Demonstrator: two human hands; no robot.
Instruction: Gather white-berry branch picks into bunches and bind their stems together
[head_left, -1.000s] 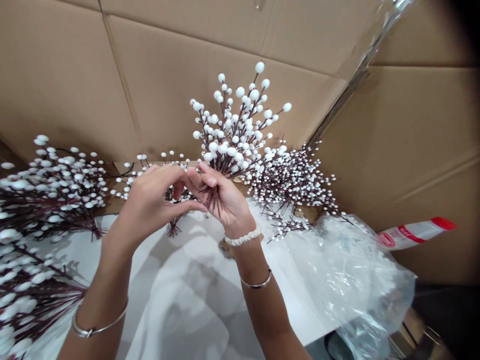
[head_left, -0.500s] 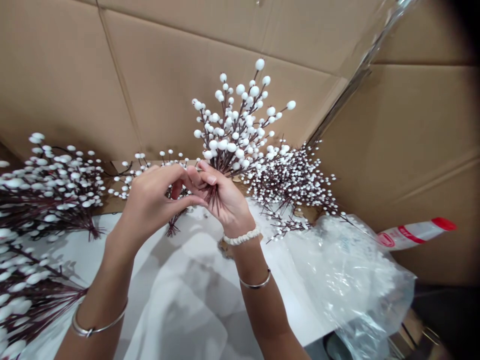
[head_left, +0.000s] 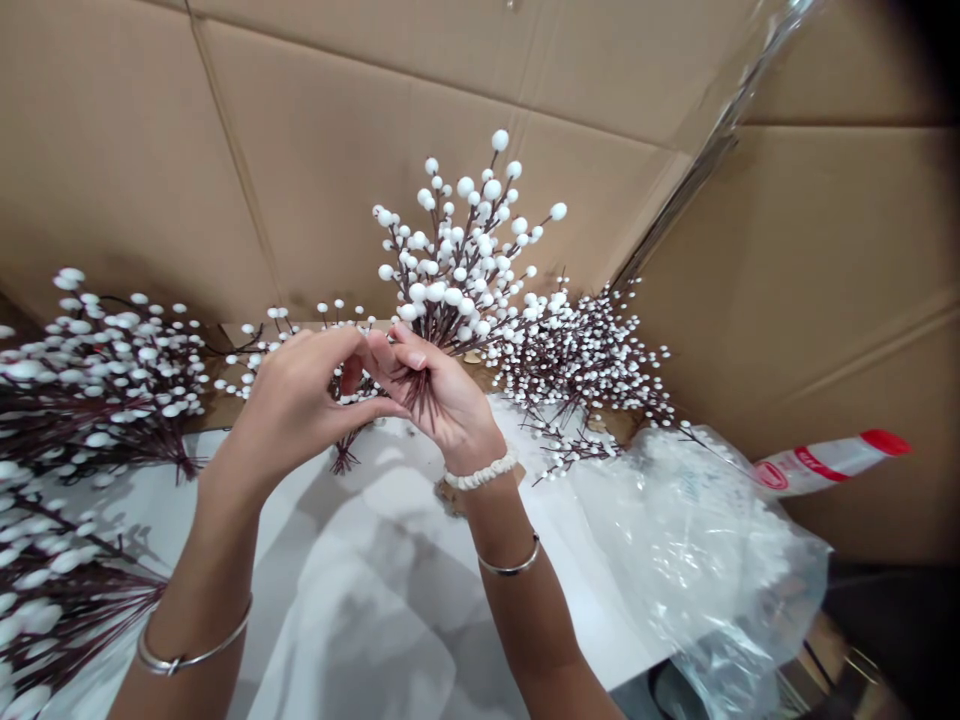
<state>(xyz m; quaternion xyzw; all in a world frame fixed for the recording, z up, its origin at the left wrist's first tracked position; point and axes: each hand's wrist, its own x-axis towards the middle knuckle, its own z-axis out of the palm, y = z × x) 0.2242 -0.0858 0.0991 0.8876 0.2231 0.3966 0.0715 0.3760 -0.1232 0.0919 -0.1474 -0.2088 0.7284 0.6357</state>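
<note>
My right hand (head_left: 442, 400) grips the dark stems (head_left: 417, 392) of a white-berried artificial spray (head_left: 457, 250), which stands upright above it. My left hand (head_left: 300, 400) curves in from the left, its fingertips and thumb meeting my right fingers at the stems. Those fingers hide whether it pinches a stem. A white beaded bracelet (head_left: 480, 472) circles my right wrist, and each forearm wears a thin metal bangle.
More berry sprays lie at left (head_left: 97, 390), lower left (head_left: 52, 600) and right (head_left: 577, 370) on a white sheet (head_left: 360, 590). A clear plastic bag (head_left: 705, 550) and a red-and-white tube (head_left: 832, 462) lie right, before cardboard walls (head_left: 225, 170).
The upright spray and both hands have shifted slightly left, and the spray leans a little more to the left. My grip on the stems looks unchanged.
</note>
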